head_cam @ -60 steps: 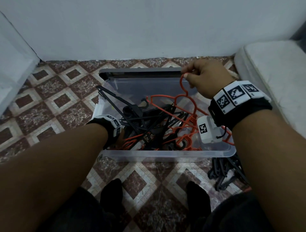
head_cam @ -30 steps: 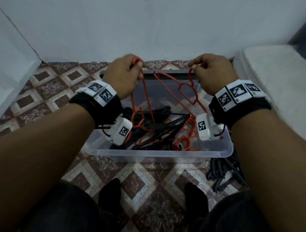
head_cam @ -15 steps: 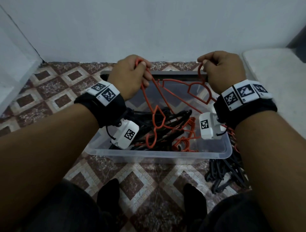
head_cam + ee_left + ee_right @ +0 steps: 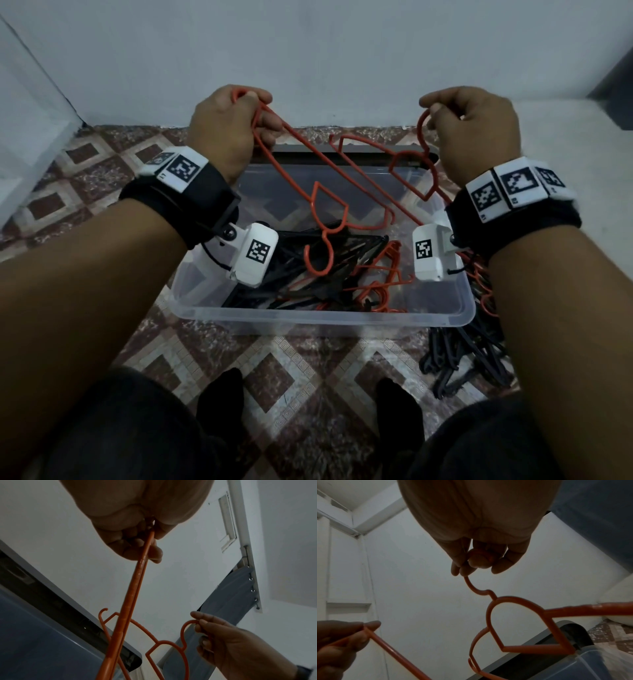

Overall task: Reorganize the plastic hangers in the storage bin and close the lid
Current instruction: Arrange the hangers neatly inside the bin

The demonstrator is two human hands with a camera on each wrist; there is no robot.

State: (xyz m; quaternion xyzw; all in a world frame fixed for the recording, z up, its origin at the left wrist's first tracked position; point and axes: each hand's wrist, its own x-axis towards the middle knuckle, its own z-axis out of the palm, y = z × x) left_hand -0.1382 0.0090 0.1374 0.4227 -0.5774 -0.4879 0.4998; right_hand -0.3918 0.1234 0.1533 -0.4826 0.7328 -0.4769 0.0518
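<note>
- Head view showed the left hand (image 4: 226, 126) at ten o'clock, fingers curled round the corner of one thin orange plastic hanger (image 4: 318, 178), which hung hook-down over the clear plastic storage bin (image 4: 308, 313).
- At two o'clock the right hand (image 4: 474, 132) pinched the hook of a second orange plastic hanger (image 4: 404, 161).
- Two seconds earlier the left hand had been down in the bin; since then it had risen, and both hands had moved apart, drawing the two hangers out of the tangle.
- Their bars still crossed at twelve o'clock, so the separation looked unfinished.
- A jumble of black plastic hangers (image 4: 308, 274) lay in the bin; more lay on the tiled floor (image 4: 301, 377) at four o'clock.
- The grey lid (image 4: 342, 150) stood behind the bin, not yet on.
</note>
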